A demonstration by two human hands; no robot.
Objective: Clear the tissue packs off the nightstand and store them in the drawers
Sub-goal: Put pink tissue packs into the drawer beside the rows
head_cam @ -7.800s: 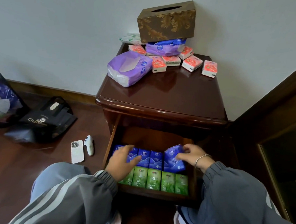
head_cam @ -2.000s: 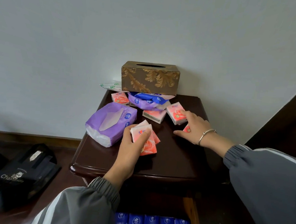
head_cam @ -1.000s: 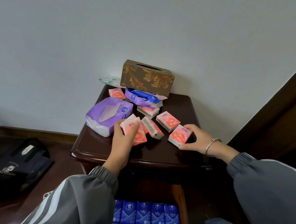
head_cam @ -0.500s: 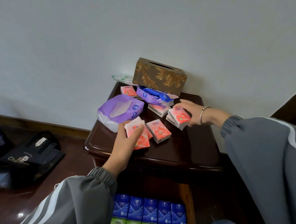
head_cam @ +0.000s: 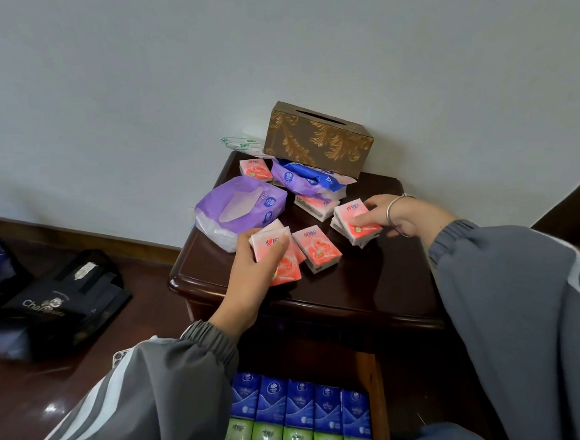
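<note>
Both grips loaded: left hand pinches pink packs at the table's near left, and right hand clamps a second stack mid-right, probably to carry several per trip. A loose pack lies between them. The near table edge is free, but the open drawer below looks nearly full.

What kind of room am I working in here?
Most likely a bedroom: a dark wooden nightstand against a plain wall, its open drawer of tissue packs, a gilt-patterned tissue box on top.
</note>
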